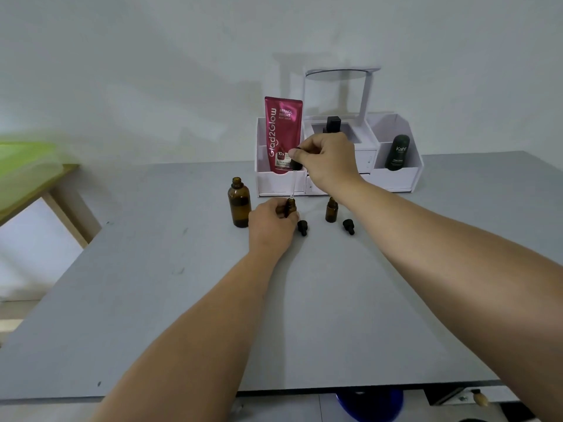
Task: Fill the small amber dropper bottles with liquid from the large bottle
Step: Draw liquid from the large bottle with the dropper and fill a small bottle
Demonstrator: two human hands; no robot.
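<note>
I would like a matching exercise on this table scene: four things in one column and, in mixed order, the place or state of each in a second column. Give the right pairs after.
Things
1. large amber bottle
2. pink tube
3. dropper
4. small bottle on the right

Places or states
A. stands in the white organiser's left compartment
B. held in the right hand, tip over the small bottle gripped by the left hand
C. open, on the table left of the left hand
D. open, free on the table, a black cap near it

Pairs: 1-C, 2-A, 3-B, 4-D
</note>
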